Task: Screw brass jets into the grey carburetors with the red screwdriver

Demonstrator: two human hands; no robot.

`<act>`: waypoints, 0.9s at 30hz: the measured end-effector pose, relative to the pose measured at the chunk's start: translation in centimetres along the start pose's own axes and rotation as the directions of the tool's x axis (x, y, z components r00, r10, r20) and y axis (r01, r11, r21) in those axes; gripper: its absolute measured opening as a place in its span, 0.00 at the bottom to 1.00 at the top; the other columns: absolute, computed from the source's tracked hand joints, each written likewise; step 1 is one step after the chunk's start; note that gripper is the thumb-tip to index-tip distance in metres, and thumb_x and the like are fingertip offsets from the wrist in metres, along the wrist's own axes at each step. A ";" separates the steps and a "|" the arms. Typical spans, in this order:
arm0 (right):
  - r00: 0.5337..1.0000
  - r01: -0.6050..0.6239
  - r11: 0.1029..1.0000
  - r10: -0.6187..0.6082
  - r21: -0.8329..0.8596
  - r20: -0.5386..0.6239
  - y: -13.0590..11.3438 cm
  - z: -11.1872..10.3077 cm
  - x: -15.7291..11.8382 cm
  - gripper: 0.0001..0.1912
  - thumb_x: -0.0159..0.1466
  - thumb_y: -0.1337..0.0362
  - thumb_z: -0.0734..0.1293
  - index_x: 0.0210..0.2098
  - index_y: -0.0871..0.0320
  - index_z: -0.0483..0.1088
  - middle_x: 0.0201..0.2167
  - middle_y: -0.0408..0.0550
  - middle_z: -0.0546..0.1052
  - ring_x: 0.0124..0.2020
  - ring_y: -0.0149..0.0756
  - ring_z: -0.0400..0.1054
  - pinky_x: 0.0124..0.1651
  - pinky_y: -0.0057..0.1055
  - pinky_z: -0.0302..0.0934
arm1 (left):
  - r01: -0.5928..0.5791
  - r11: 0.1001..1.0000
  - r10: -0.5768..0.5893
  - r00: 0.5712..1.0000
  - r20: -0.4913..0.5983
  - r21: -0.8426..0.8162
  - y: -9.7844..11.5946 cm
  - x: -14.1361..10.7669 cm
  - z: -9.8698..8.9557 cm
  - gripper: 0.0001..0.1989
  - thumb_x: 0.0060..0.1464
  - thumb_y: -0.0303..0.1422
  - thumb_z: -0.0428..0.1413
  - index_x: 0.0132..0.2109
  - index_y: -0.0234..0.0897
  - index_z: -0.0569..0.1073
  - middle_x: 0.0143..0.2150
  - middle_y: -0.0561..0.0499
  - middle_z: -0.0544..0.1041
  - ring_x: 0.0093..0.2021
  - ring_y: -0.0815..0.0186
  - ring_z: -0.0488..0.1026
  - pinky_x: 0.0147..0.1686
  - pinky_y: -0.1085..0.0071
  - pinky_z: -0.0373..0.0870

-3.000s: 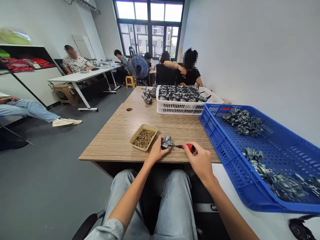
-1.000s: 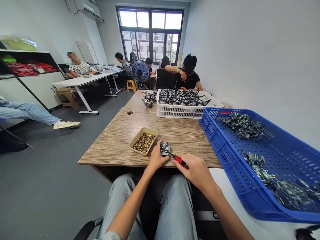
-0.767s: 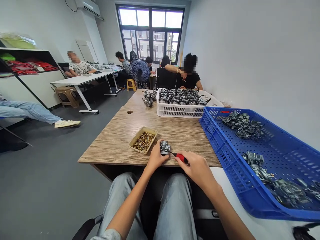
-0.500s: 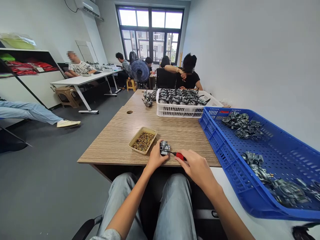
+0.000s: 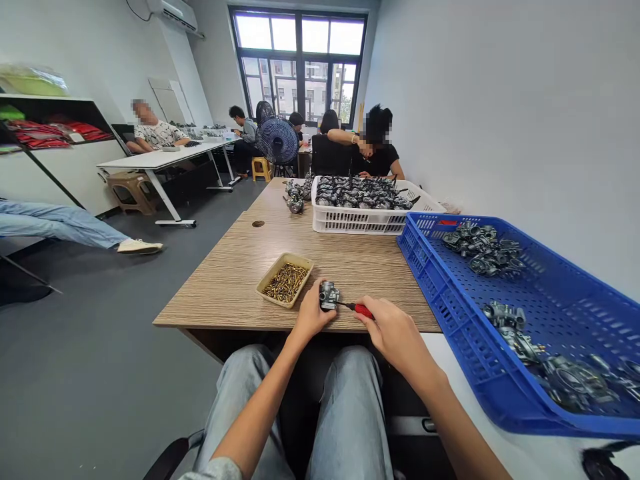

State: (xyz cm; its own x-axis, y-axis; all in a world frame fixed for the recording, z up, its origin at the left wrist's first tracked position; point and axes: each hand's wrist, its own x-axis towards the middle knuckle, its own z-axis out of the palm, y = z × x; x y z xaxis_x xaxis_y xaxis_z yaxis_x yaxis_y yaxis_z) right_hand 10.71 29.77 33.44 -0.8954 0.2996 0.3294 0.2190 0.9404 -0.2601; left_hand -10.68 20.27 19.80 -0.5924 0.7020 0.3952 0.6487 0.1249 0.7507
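Observation:
My left hand (image 5: 313, 313) is shut around a small silver carburetor (image 5: 329, 295), which it holds at the near edge of the wood-grain table (image 5: 215, 300). My right hand (image 5: 393, 327) grips a red-handled screwdriver (image 5: 361, 309), lying nearly level, with its thin black shaft reaching the side of the carburetor. Just left of the carburetor, a small tan tray (image 5: 285, 282) holds many loose brass screws. Neither hand touches the tray.
A white plastic crate (image 5: 360, 227) packed with carburetors stands at the far end of the table. Beside it, a blue perforated crate (image 5: 450, 300) holds several carburetors on my right. Co-workers sit further off, near a floor fan (image 5: 277, 141).
The carburetor now sits more upright in my left hand. My right hand has moved left and nearer, and the screwdriver has swung from slanting downward to nearly level.

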 end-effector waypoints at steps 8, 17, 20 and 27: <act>0.995 -0.105 0.988 0.104 -0.115 -0.014 -0.3 0.3 0.0 0.08 0.77 0.56 0.63 0.46 0.52 0.70 0.37 0.45 0.82 0.37 0.41 0.77 0.32 0.31 0.55 | -0.003 1.000 0.003 1.000 0.001 -0.007 -0.4 0.0 0.1 0.42 0.49 0.29 0.64 0.70 0.39 0.60 0.66 0.40 0.74 0.64 0.51 0.73 0.65 0.54 0.68; 0.988 -0.152 0.984 0.150 -0.097 -0.031 -0.8 1.0 0.1 0.09 0.77 0.56 0.62 0.46 0.52 0.70 0.33 0.44 0.83 0.32 0.41 0.79 0.30 0.32 0.50 | -0.012 1.000 0.011 1.000 -0.021 -0.014 -0.9 0.1 0.6 0.43 0.51 0.33 0.67 0.71 0.40 0.58 0.66 0.38 0.73 0.66 0.48 0.72 0.67 0.50 0.67; 0.986 -0.160 0.984 0.156 -0.077 -0.057 -0.5 0.8 0.1 0.11 0.77 0.55 0.61 0.47 0.50 0.72 0.34 0.44 0.83 0.33 0.41 0.80 0.31 0.32 0.51 | -0.030 0.999 0.027 0.998 -0.064 -0.039 -1.3 0.1 1.0 0.44 0.52 0.36 0.69 0.71 0.39 0.59 0.67 0.37 0.71 0.68 0.47 0.70 0.69 0.48 0.65; 0.921 -0.356 0.934 0.354 0.012 -0.161 -0.3 -0.7 -0.5 0.17 0.73 0.47 0.62 0.48 0.46 0.79 0.30 0.43 0.83 0.30 0.43 0.78 0.32 0.32 0.58 | -0.074 0.989 0.063 0.994 -0.090 -0.126 -1.2 -0.3 0.9 0.50 0.49 0.33 0.72 0.73 0.40 0.57 0.71 0.37 0.66 0.72 0.48 0.64 0.72 0.49 0.62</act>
State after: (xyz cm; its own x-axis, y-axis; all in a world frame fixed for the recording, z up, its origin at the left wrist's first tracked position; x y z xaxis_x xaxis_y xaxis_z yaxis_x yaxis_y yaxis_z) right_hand 11.40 29.49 33.97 -0.6852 0.6345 0.3577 0.5192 0.7699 -0.3710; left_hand -10.84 20.53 18.32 -0.5910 0.6424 0.4879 0.6253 -0.0173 0.7802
